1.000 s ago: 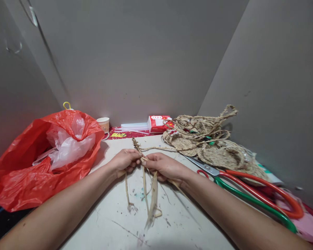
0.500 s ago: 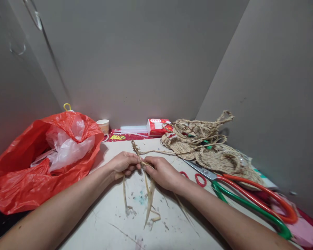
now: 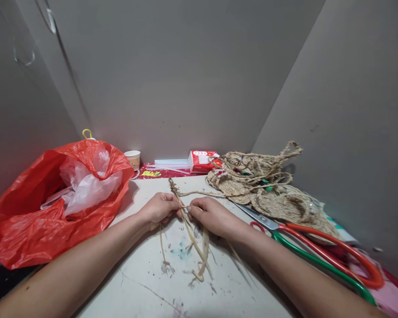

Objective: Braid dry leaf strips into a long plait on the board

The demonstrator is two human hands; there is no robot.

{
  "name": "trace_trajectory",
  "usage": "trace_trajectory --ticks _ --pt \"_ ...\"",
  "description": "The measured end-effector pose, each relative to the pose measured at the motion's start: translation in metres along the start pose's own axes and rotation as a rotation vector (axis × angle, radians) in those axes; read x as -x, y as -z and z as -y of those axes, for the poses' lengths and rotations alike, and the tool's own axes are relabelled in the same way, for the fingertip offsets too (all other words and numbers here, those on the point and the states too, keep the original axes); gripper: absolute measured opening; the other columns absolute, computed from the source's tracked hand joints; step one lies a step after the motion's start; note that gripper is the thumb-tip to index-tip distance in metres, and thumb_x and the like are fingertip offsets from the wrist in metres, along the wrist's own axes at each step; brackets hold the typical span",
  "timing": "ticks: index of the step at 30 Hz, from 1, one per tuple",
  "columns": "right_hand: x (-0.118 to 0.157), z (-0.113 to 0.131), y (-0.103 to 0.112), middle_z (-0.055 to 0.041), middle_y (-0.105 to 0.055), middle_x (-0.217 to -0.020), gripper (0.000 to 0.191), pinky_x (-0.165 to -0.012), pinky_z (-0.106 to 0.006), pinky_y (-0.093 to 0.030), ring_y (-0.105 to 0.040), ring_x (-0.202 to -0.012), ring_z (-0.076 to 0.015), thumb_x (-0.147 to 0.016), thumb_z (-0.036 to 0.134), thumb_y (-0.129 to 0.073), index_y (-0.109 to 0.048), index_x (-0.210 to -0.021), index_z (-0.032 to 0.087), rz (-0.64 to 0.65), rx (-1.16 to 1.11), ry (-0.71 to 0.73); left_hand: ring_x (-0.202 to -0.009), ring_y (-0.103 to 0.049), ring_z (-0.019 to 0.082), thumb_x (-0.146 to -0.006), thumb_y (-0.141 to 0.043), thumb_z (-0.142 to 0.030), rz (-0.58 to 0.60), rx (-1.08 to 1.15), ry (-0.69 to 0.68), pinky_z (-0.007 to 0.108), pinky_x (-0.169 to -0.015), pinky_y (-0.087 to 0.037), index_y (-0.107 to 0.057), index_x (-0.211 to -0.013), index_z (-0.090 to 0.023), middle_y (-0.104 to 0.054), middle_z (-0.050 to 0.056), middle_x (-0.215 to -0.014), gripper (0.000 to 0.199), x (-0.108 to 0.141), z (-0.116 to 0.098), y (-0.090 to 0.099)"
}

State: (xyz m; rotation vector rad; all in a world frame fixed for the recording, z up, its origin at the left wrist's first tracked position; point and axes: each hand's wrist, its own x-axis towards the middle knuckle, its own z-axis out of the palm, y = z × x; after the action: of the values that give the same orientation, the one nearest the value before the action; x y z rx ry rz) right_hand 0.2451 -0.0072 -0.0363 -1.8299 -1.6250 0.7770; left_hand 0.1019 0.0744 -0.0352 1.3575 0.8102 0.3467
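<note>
In the middle of the white board [image 3: 146,269], both hands pinch pale dried straw strands [image 3: 193,238]. My left hand [image 3: 162,210] is closed on them, thumb against fingers, just below a knotted tuft at the far end. A few centimetres to its right, my right hand [image 3: 210,216] grips a strand between thumb and fingertips. Loose ends hang down below the hands onto the board. From the tuft a twisted straw cord [image 3: 202,192] runs right to a pile of coiled woven cord [image 3: 252,190]. How the strands cross between the fingers is partly hidden.
Large scissors [image 3: 305,243] with red and green handles lie beside my right forearm, near a red ring [image 3: 258,226]. A red plastic bag [image 3: 29,234] holding clear plastic stands left. Behind are a paper cup [image 3: 132,160] and a red tissue pack [image 3: 202,162]; grey walls enclose the board.
My right hand has moved slightly right, drawing a strand away from my left hand. The hanging ends have swung to the right. The view has shifted slightly.
</note>
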Motion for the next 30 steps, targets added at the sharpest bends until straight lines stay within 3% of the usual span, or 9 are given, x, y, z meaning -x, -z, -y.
trace_trajectory --ticks 6,11,15,22,25,30 --pt "0.005 0.006 -0.011 0.0033 -0.041 -0.053 0.025 -0.048 -0.022 -0.027 -0.035 -0.051 -0.0106 -0.081 0.028 -0.04 -0.047 -0.06 0.018 0.04 -0.123 0.03 -0.032 -0.028 0.003 -0.066 -0.055 -0.014 -0.066 0.011 -0.041 0.02 -0.035 -0.012 -0.055 -0.065 -0.013 -0.056 -0.001 -0.049 0.002 0.0 0.005 -0.005" --pt "0.015 0.017 -0.018 -0.0031 -0.056 -0.059 0.026 -0.052 -0.025 -0.028 -0.047 -0.055 -0.0137 -0.082 0.023 -0.04 -0.051 -0.059 0.017 -0.049 0.18 0.037 -0.033 -0.028 0.001 -0.066 -0.058 -0.012 -0.138 0.014 -0.09 0.02 -0.036 -0.014 -0.055 -0.063 -0.013 -0.049 -0.006 -0.047 0.005 0.003 0.006 -0.008" --pt "0.023 0.027 -0.02 -0.0116 -0.068 -0.074 0.026 -0.055 -0.029 -0.029 -0.059 -0.064 -0.0201 -0.083 0.02 -0.037 -0.06 -0.07 0.017 -0.061 0.458 0.012 -0.032 -0.024 0.002 -0.069 -0.059 -0.017 -0.111 0.04 -0.048 0.021 -0.035 -0.012 -0.053 -0.063 -0.014 -0.039 -0.008 -0.042 0.008 0.004 0.007 -0.009" --pt "0.028 0.035 -0.022 -0.0155 -0.071 -0.082 0.029 -0.056 -0.031 -0.034 -0.067 -0.073 -0.0273 -0.087 0.018 -0.035 -0.064 -0.092 0.014 -0.011 0.663 -0.015 -0.033 -0.021 0.002 -0.07 -0.059 -0.021 -0.099 0.13 -0.02 0.02 -0.035 -0.01 -0.056 -0.068 -0.014 -0.034 -0.009 -0.04 0.009 0.009 0.005 -0.014" --pt "0.028 0.036 -0.021 -0.0159 -0.071 -0.082 0.028 -0.057 -0.03 -0.036 -0.067 -0.074 -0.0269 -0.087 0.017 -0.037 -0.064 -0.095 0.012 0.001 0.693 -0.002 -0.034 -0.023 0.002 -0.07 -0.064 -0.026 -0.087 0.17 -0.015 0.019 -0.036 -0.011 -0.056 -0.069 -0.013 -0.037 -0.008 -0.041 0.015 0.011 0.004 -0.016" --pt "0.034 0.046 -0.022 -0.0179 -0.071 -0.079 0.03 -0.055 -0.031 -0.033 -0.066 -0.07 -0.0266 -0.087 0.016 -0.037 -0.066 -0.087 0.012 0.056 0.671 0.029 -0.035 -0.029 0.001 -0.064 -0.069 -0.025 -0.123 0.188 -0.009 0.02 -0.036 -0.014 -0.058 -0.074 -0.011 -0.062 0.002 -0.062 0.02 0.011 0.004 -0.014"
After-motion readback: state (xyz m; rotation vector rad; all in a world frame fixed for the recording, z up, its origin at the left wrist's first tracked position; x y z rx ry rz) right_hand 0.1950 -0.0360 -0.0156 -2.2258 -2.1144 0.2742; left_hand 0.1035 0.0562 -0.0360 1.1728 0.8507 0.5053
